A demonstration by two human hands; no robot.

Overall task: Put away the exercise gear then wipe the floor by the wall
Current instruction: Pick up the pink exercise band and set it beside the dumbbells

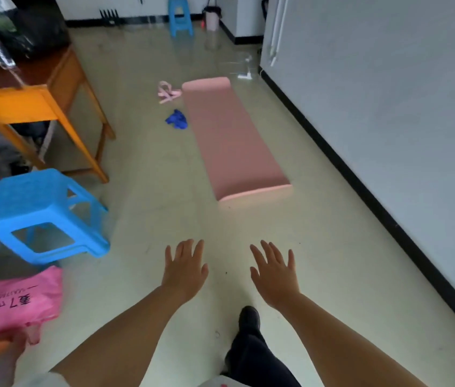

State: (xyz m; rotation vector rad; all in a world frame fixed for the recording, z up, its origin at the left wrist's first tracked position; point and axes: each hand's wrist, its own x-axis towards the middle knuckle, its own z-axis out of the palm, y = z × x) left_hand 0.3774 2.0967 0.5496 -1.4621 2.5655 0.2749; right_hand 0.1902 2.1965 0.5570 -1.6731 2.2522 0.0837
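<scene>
A pink exercise mat (229, 138) lies unrolled on the pale floor, running alongside the white wall (388, 93) on the right. Left of its far end lies a pink strap (168, 92), and a crumpled blue cloth (177, 119) sits just below it, touching the mat's left edge. My left hand (186, 268) and my right hand (275, 270) are stretched forward over bare floor, well short of the mat's near end. Both have fingers spread and hold nothing.
A blue plastic stool (44, 213) and an orange wooden table (36, 104) stand at the left. A pink plastic bag (16, 303) lies lower left. A second blue stool (180, 16) and a pink bin (211, 19) stand at the far wall. A black baseboard (360, 188) lines the right wall.
</scene>
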